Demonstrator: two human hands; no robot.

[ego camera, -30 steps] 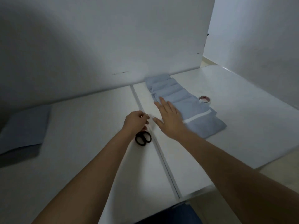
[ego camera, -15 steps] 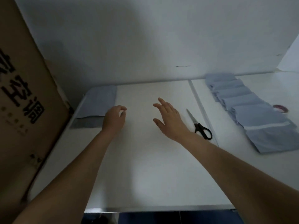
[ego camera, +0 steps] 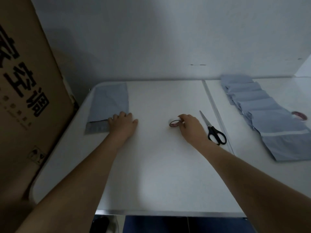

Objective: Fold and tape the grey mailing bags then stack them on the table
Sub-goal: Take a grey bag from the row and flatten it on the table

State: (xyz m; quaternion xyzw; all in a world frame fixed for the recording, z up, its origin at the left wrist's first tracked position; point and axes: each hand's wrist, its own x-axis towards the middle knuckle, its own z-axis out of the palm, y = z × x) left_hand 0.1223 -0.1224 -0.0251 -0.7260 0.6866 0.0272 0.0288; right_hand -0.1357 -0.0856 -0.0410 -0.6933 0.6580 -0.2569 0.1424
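Bag (ego camera: 110,101) lies flat at the counter's (ego camera: 151,174) far-left corner, the left hand (ego camera: 123,125) resting on its near edge, fingers relaxed. Right of it, the right hand's (ego camera: 191,127) fingers pinch a tape roll (ego camera: 174,123); scissors (ego camera: 213,129) and more bags (ego camera: 262,115) lie further right.

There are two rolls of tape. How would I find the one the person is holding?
Start at the big brown cardboard box on the left and go right across the white table, past the left hand. The tape roll sits in the right hand, just left of the black-handled scissors. The other roll lies untouched by the grey bag pile.
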